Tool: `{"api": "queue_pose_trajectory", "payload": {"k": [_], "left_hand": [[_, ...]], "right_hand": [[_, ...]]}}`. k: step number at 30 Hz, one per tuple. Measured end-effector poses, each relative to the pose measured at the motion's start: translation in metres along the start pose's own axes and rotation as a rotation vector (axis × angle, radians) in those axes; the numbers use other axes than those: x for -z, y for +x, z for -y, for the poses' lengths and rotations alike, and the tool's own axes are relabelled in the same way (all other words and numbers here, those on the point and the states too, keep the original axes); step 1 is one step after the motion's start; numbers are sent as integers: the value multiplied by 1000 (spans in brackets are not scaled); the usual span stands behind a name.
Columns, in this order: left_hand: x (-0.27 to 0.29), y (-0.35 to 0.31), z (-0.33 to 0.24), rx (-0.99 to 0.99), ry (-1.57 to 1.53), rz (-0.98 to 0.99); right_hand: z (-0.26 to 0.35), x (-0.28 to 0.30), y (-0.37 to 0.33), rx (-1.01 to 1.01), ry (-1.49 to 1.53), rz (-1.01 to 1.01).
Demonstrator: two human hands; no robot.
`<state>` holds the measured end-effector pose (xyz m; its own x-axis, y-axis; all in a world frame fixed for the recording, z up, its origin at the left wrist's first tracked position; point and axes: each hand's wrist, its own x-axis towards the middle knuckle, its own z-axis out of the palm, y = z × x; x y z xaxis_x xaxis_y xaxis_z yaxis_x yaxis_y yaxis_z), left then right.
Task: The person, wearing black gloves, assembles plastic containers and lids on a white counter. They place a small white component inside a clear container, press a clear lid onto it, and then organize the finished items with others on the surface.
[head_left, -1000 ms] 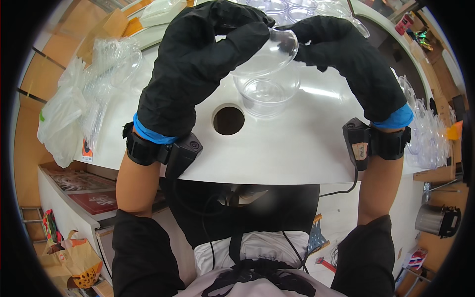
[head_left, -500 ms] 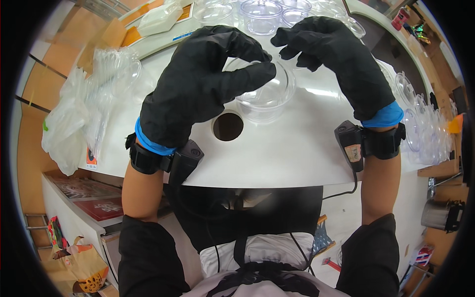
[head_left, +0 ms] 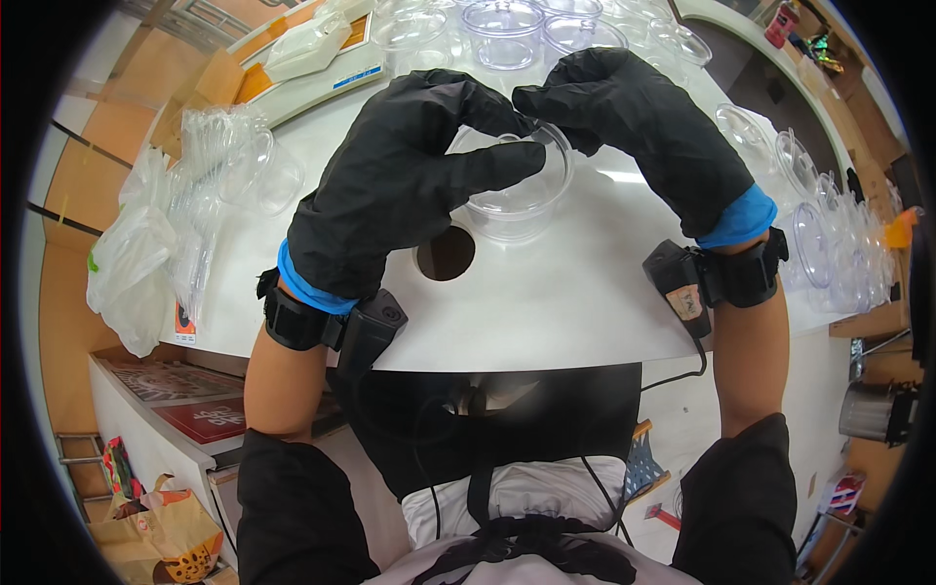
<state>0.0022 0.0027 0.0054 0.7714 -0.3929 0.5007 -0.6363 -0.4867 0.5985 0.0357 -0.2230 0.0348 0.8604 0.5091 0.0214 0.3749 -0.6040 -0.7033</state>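
Observation:
A round clear plastic tub (head_left: 517,219) stands on the white table, partly hidden behind my gloved hands. My left hand (head_left: 409,166), in a black glove over a blue one, arches over its left side. The thumb and fingers are parted in a C shape, with nothing visible between them. From the right, my right hand (head_left: 648,132), gloved the same way, reaches over the tub's far right rim with its fingers loosely bent. Its fingertips come close to my left fingertips. Whether they touch the rim is hidden.
More clear tubs (head_left: 502,34) stand at the far edge. Stacked clear lids (head_left: 210,185) and a plastic bag (head_left: 136,253) lie left; stacked clear tubs (head_left: 848,253) lie right. A round hole (head_left: 447,253) pierces the table. A scale-like device (head_left: 331,88) sits far left.
My right hand has moved left and slightly nearer, over the tub's rim, and its fingers are closer together. My left hand has shifted slightly nearer to me, keeping its curved shape.

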Motion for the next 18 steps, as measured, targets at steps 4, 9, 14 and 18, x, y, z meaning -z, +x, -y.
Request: {"api": "queue_pose_trajectory", "payload": {"k": [4,9,14,18], "left_hand": [[2,-1,-9,118,-30,30],[0,0,-7,237,-44,19],[8,6,-4,-41,-211,-222],[24,5,5,-83,-126,-570]], "right_hand": [[-10,-5,6,45,12,-14],[-16,-6,9,219,6,-98],[-12,0,17,203,19,-422],[2,-28,6,767,-364,-484]]}}
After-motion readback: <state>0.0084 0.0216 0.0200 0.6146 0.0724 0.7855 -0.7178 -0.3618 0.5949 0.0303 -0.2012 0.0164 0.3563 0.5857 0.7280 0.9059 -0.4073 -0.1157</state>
